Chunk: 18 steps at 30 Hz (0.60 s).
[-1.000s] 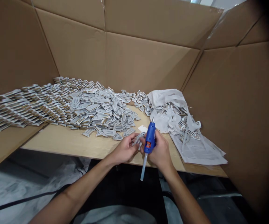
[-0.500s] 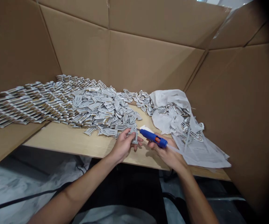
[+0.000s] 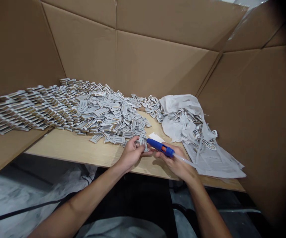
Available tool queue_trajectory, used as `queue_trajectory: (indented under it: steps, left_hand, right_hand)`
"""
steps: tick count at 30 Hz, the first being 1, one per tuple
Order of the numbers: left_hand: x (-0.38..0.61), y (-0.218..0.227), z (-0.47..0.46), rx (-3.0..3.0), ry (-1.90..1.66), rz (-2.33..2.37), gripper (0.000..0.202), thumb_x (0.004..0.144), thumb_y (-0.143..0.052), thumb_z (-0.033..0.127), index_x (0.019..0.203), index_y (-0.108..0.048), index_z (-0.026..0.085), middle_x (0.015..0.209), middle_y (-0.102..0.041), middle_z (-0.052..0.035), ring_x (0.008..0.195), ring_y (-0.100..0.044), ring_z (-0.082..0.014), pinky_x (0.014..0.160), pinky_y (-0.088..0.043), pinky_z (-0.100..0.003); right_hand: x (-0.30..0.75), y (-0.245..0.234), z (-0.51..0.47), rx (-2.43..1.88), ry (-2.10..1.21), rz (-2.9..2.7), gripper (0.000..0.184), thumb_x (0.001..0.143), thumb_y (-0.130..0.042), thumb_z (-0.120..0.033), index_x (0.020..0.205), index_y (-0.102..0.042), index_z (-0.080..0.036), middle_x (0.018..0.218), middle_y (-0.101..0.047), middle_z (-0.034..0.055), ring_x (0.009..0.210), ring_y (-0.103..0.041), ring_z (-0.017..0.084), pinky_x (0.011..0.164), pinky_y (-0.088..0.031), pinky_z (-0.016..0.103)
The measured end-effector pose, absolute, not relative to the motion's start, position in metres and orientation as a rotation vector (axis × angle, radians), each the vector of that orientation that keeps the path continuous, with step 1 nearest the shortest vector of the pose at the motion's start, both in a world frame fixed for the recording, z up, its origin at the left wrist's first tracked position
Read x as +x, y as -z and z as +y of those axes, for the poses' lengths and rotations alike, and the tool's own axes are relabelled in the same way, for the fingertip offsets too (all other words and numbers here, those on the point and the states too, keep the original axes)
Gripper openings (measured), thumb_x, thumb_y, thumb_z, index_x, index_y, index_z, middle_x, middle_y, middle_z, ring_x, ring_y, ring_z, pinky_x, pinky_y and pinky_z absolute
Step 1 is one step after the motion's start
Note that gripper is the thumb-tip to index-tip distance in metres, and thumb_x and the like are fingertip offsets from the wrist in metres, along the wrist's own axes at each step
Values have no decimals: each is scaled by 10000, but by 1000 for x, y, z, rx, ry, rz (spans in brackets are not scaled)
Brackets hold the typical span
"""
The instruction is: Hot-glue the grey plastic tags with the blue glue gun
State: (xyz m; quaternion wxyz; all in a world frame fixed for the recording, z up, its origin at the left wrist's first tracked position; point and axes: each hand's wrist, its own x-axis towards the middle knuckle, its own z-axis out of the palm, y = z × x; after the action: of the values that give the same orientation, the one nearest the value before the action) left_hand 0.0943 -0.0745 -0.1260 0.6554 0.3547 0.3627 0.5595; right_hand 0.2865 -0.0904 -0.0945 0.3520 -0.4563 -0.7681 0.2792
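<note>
My left hand (image 3: 132, 153) pinches a flat grey piece (image 3: 143, 141) with a pointed end and slots, held up over the front of the table. My right hand (image 3: 176, 160) is wrapped round a blue glue gun (image 3: 159, 146) with an orange part in its body. A clear glue stick (image 3: 185, 160) trails from its back end. The gun's tip is at the right side of the grey piece; whether they touch I cannot tell. Just beyond my left hand lies a loose heap of similar grey pieces (image 3: 110, 115).
Neat stacked rows of pieces (image 3: 29, 109) fill the left side. At right, a torn white plastic bag (image 3: 182, 102) holds more pieces, on a plastic sheet (image 3: 217, 163). A white slip (image 3: 156, 137) lies on the wooden table (image 3: 83, 148). Cardboard walls (image 3: 162, 62) enclose the table.
The glue gun has shifted slightly left, and its tip is closer to the grey piece. The grey piece has turned a little in my left hand.
</note>
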Motion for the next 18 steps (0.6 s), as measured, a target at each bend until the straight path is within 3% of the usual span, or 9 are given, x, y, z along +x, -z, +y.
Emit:
queue_trajectory:
  steps: [3, 8, 14, 18]
  left_hand:
    - [95, 122, -77, 817, -1261, 808, 451, 707, -791, 148, 1098, -568, 165, 696, -636, 55, 633, -716, -126, 659, -610, -228]
    - [95, 118, -79, 855, -1255, 811, 447, 712, -760, 147, 1089, -521, 153, 773, -708, 9, 664, -730, -140, 690, -624, -258]
    - [94, 123, -78, 939, -1269, 847, 468, 726, -777, 171, 1107, -506, 168, 755, -702, 7, 687, -736, -166, 668, -610, -259]
    - [94, 127, -77, 997, -1258, 876, 432, 750, -775, 191, 1094, -515, 173, 785, -713, -12, 679, -731, -159, 634, -591, -236]
  right_hand:
    - [287, 95, -91, -1207, -788, -2026, 232, 961, -635, -394, 959, -739, -186, 942, -770, 46, 834, -702, 223, 783, -545, 324]
    - [285, 93, -92, -1237, -778, -2031, 233, 950, -635, -394, 948, -730, -181, 912, -775, 50, 817, -713, 224, 735, -514, 300]
    - [282, 89, -96, -1305, -695, -2071, 300, 951, -640, -450, 1004, -765, -182, 922, -782, 81, 811, -722, 243, 740, -518, 314]
    - [280, 86, -98, -1316, -626, -2102, 229, 949, -670, -413, 976, -766, -207, 907, -783, 63, 796, -727, 231, 722, -504, 293]
